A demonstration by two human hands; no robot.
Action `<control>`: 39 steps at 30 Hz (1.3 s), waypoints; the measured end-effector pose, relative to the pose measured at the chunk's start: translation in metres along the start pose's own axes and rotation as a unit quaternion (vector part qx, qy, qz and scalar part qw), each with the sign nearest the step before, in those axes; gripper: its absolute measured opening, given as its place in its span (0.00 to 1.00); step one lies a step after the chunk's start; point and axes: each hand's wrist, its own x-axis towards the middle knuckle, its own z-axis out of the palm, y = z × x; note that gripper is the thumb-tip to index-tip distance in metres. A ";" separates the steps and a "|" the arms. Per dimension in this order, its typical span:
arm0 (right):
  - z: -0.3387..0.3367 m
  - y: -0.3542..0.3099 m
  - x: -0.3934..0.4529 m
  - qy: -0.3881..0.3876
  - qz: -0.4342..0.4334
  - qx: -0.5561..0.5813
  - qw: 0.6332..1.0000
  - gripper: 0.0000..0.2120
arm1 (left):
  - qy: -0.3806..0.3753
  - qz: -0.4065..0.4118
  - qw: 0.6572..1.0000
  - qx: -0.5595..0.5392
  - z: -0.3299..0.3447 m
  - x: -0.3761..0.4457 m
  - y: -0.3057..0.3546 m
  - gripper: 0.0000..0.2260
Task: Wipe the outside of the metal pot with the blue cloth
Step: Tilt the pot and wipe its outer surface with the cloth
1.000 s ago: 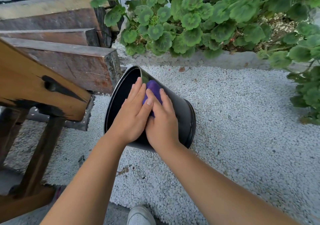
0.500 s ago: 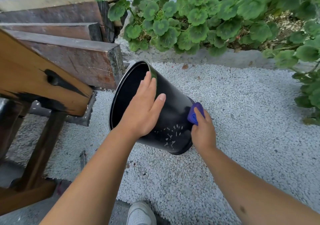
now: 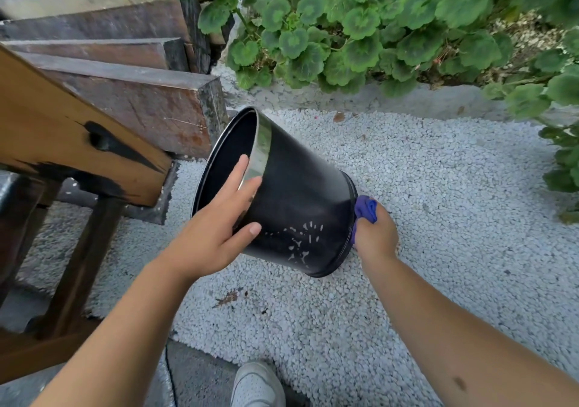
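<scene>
Pot: metal pot (image 3: 297,199), black outside with a bright band at the rim, tipped over on the white gravel (image 3: 438,203) in front of me, resting on its lower base edge.
Long axis: runs from the open mouth, up and to my left, down to the base at my right.
Left hand (image 3: 216,228): spread flat on the wall just below the rim, fingers straight, steadying the tilt.
Right hand (image 3: 374,237): bunched round the blue cloth (image 3: 366,207), pressing it to the base rim.
Nearer hand: the right, already at the base end.
Hands: well apart, one at each end.
Next, I judge: sweep the cloth along the wall toward the mouth, over the pale flecks (image 3: 300,240).
</scene>
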 end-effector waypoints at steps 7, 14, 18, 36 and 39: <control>-0.009 -0.006 0.013 -0.004 -0.016 -0.028 0.999 0.16 | 0.014 -0.050 0.997 -0.048 0.015 0.017 0.027 0.33; -0.016 -0.024 0.021 -0.067 -0.043 -0.079 0.994 0.21 | 0.005 -0.061 0.997 -0.050 0.003 0.033 0.044 0.33; -0.007 -0.050 -0.006 -0.026 -0.140 -0.050 0.988 0.23 | 0.013 -0.076 0.996 -0.048 0.011 0.034 0.053 0.33; 0.014 -0.027 -0.041 -0.065 -0.406 -0.218 0.885 0.29 | 0.106 -0.173 0.979 -0.022 -0.025 0.051 0.011 0.25; 0.001 -0.013 -0.028 -0.045 -0.381 -0.249 0.889 0.28 | 0.110 -0.175 0.978 -0.017 -0.026 0.050 0.009 0.25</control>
